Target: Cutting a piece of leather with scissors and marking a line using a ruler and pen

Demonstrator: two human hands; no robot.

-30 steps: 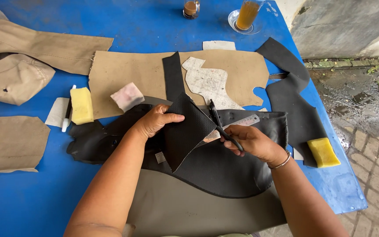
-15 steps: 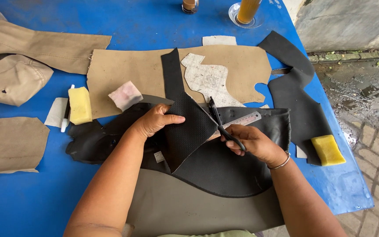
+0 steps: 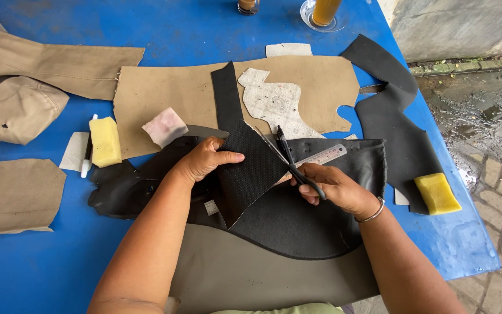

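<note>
Since the earlier views, the black sheet (image 3: 297,215) at table centre has yielded a folded-up black flap (image 3: 250,171), pinched by the left hand (image 3: 201,161), while the right hand (image 3: 335,189) grips scissors (image 3: 293,164) cutting its right edge.

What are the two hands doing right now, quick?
Left hand: closed on the folded-up flap of black material, thumb on top.
Right hand: closed on the scissors, blades at the flap's edge.
</note>
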